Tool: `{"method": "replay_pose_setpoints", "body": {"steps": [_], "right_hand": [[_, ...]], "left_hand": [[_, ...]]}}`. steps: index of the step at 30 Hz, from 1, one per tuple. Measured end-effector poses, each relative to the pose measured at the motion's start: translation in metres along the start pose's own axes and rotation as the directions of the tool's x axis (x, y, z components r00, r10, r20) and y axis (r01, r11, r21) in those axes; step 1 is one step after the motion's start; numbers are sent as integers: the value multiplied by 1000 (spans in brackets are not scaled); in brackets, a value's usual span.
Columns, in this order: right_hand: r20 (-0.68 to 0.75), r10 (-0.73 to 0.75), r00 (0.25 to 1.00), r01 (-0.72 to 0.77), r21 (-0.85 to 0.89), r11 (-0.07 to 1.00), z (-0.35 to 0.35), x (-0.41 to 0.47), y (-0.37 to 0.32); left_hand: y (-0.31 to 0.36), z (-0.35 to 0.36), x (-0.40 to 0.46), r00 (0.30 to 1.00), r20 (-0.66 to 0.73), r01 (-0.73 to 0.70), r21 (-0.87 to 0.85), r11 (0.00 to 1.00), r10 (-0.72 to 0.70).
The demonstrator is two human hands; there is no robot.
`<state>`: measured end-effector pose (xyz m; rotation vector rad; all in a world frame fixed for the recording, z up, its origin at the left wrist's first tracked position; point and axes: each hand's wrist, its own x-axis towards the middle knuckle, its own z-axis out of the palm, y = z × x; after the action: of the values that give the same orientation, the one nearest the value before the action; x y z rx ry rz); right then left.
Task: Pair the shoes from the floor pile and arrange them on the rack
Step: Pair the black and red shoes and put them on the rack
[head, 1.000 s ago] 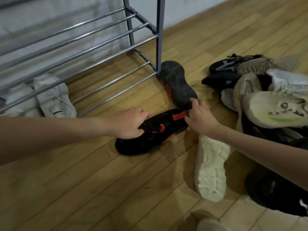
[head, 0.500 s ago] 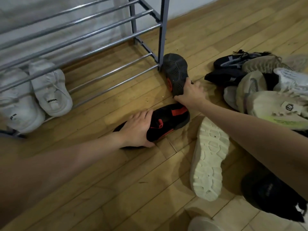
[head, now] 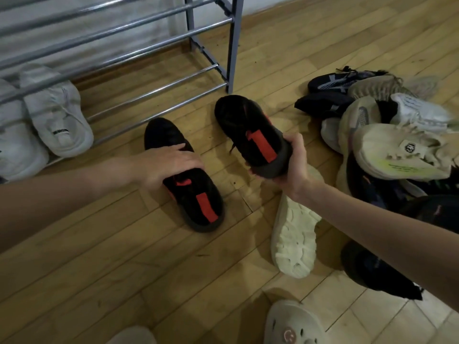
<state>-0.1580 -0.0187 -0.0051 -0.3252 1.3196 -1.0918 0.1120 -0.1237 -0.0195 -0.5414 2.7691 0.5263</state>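
Note:
Two black shoes with red heel tabs lie side by side on the wood floor in front of the rack. My left hand grips the left black shoe across its middle. The right black shoe is upright, toe toward the rack, and my right hand holds it by the heel, lifted a little. The metal shoe rack stands at the back left, with a pair of white sneakers on its lowest bars.
A pile of shoes in black, beige and white fills the right side. A cream shoe lies sole up below my right wrist. A black shoe and pale clogs sit near the bottom edge.
My right hand has turned the second black shoe from sole up to upright and taken it by the heel. My left hand has swung the first shoe round, toe toward the rack.

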Motion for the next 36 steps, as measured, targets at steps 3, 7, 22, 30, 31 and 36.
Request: {"method": "replay_pose_setpoints", "body": {"steps": [3, 7, 22, 30, 31, 36], "right_hand": [[77, 94, 993, -102, 111, 989, 3, -5, 4], [61, 190, 980, -199, 249, 948, 11, -8, 11], [-227, -270, 936, 60, -652, 756, 24, -16, 60], [-153, -231, 961, 32, -767, 641, 26, -21, 54], [-169, -236, 957, 21, -770, 638, 27, -20, 54], [-173, -261, 950, 44, -751, 659, 31, -13, 52]], "left_hand": [[-9, 7, -12, 999, 16, -35, 175, 984, 33], [-1, 23, -34, 971, -228, 108, 141, 984, -74], [114, 53, -38, 406, 418, 438, -870, -229, -813], [98, 32, -33, 411, 652, 409, -757, -510, -638], [95, 29, -33, 408, 670, 398, -742, -540, -620], [89, 17, -43, 499, 671, 320, -731, -603, -548]]}}
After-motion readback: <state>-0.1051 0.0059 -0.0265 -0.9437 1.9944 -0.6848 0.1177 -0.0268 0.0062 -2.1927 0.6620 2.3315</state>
